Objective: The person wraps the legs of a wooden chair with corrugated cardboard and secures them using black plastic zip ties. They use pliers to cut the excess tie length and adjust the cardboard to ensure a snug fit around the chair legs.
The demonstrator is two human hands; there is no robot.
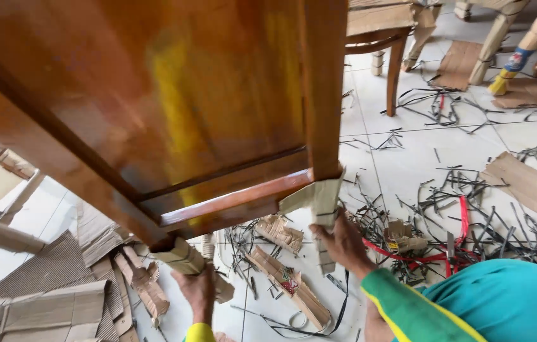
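Floor: white tiles (407,158) strewn with cut black strapping (471,202), a red strap (463,218) and torn cardboard scraps (290,282).
Wooden table: a glossy brown wooden table (173,95) fills the upper left of the view, tipped over so its flat panel faces the camera; its long edge runs from 10 o'clock down toward 5 o'clock.
Near leg: one table leg (323,82) points from 12 o'clock straight down to the frame's middle, its foot wrapped in cardboard wrap (322,196).
Corner wrap: a second cardboard sleeve (183,256) covers the table's lower corner at about 7 o'clock.
Right hand: the right hand (344,244), at about 5 o'clock, has fingers curled and pinched on the lower end of the cardboard wrap at the leg's foot; thumb on the near side.
Left hand: the left hand (197,290), at 6 o'clock, is closed around the bottom of the cardboard sleeve on the corner, fingers wrapped under it.
Sleeves: a green sleeve with yellow trim (407,310) on the right arm, a yellow cuff (200,332) on the left.
Background: other furniture legs (496,38) wrapped in cardboard stand at 1 o'clock, beside a bare wooden chair leg (395,69).
Left side: corrugated cardboard sheets (47,297) lie piled at 8 o'clock.
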